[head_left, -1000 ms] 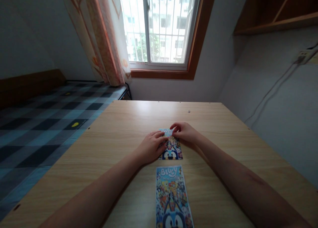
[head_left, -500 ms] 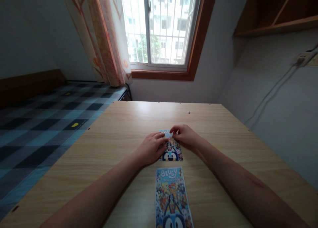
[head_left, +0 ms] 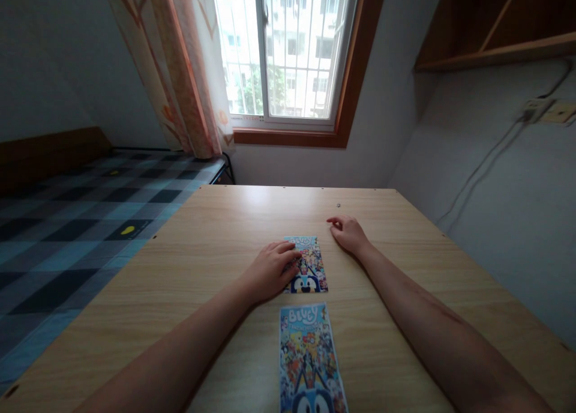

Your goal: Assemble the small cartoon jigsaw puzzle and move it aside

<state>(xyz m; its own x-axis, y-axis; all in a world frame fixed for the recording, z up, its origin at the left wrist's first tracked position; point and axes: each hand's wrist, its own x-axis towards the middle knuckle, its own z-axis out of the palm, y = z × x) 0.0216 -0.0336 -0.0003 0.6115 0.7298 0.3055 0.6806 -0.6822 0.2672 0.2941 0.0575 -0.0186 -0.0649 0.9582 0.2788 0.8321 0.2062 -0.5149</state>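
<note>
My left hand (head_left: 272,268) lies flat, fingers stretched out, over the left side of a small colourful cartoon picture (head_left: 311,262) on the table; part of the picture is hidden beneath it. Up and right of that picture, my right hand (head_left: 349,233) hovers over or rests on the wood, its index finger extended and nothing visible in it. A tiny dark-and-light piece (head_left: 338,205), too small to make out, lies just beyond its fingertips. Nearer to me is a larger printed sheet (head_left: 310,356) with the same cartoon design and the word "BLUEY".
The wooden table (head_left: 216,233) has small dark holes along its edges. On the left stands a bed with a checked cover (head_left: 90,221). A curtained window (head_left: 297,59) is behind the table, and a cable (head_left: 481,167) hangs along the right wall.
My right hand has left the small picture and moved right and away from me, towards the tiny piece. My left hand stays on the picture. The view has shifted slightly.
</note>
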